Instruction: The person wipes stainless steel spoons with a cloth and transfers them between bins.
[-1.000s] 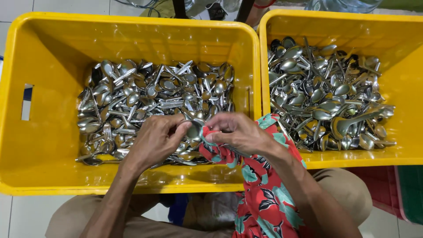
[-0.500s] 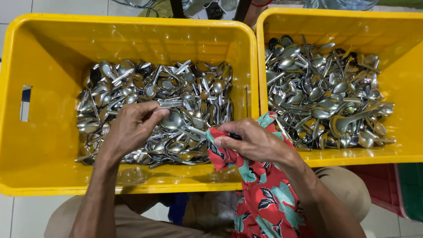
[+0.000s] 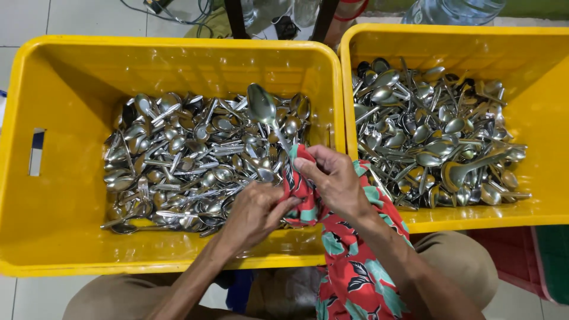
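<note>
Spoon [image 3: 264,106] upright-tilted over left yellow crate [image 3: 77,65], its handle wrapped in red floral cloth [image 3: 349,266]. Right hand [image 3: 335,181] pinches cloth closed around handle; left hand [image 3: 252,213] grips the cloth's lower fold. Crate holds a heap of cutlery [image 3: 184,160]. Second yellow crate [image 3: 539,77] touching alongside, also full. White tiled floor [image 3: 24,18]; bare crate bottom at left.

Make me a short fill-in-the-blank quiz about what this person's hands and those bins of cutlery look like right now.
1. Both crates holding the cutlery are coloured ____.
2. The spoon sticking up from the hands is wrapped at its handle in a red floral ____.
3. The right hand pinches the cloth while the ____ hand grips it from below.
4. The pile of spoons in the right crate is made of shiny ____.

Missing words: yellow; cloth; left; metal
</note>
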